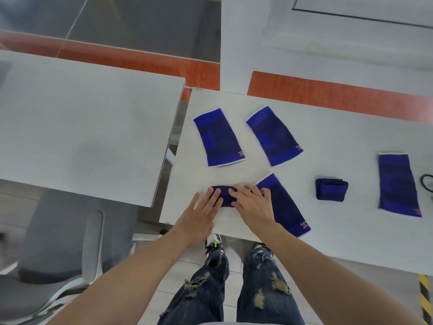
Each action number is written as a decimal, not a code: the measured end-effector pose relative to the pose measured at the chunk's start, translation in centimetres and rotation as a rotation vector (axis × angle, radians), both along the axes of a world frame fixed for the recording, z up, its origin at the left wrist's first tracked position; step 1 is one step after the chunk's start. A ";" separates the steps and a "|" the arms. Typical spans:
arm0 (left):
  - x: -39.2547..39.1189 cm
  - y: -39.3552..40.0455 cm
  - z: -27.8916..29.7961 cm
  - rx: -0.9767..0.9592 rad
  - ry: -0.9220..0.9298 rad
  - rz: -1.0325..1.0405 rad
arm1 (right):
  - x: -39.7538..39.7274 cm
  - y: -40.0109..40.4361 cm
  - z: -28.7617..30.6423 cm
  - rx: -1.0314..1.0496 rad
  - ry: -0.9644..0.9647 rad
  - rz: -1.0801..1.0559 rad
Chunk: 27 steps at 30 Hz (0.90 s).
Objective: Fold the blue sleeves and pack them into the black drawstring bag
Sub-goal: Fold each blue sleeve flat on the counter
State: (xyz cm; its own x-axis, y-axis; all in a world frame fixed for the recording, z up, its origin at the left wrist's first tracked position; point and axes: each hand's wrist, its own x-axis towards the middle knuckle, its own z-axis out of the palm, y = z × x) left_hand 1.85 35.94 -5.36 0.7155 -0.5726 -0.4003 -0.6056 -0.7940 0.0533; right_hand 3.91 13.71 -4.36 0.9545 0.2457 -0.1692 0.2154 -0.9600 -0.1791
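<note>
**Both hands flat on a half-folded blue sleeve**

Closest to the camera are the person's legs in ripped dark jeans (234, 289), with sneakers showing at the tabletop's near edge. Two bare forearms reach forward from there over the white tabletop (328, 231).

The left hand (201, 215) lies with fingers straight and spread, fingertips pressing on the left part of a folded blue sleeve (222, 195) near the tabletop's front edge. The right hand (254, 205) rests flat on the right part of the same bundle, fingers extended, not curled round it. Neither hand grips anything; both only press down.

Just right of that bundle, touching or slightly under the right hand, a flat blue sleeve (285, 207) lies at an angle, its orange logo toward the near edge. Farther back on the tabletop two more flat sleeves lie side by side, apart from each other: the rear left sleeve (219, 137) and the rear right sleeve (274, 136). Well to the right sits a small finished folded sleeve (331, 188), and beyond it another flat far-right sleeve (398, 184). A dark cable loop (427, 182) peeks in at the right edge.

No container shows in this view, so all the sleeves lie loose on the tabletop. To the left stand a second grey table (82, 125) and a grey chair (58, 254).
</note>
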 end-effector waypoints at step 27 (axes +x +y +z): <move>0.7 -10.9 4.6 -0.293 0.029 0.284 | -2.7 -11.6 1.7 0.223 0.194 -0.594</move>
State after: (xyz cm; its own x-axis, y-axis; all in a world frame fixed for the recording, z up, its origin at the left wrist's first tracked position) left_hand 2.60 25.00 -0.80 0.8522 -0.4470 -0.2720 -0.3596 -0.8779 0.3162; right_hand 1.16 2.13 -2.66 0.8958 -0.2642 -0.3575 -0.3954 -0.8409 -0.3694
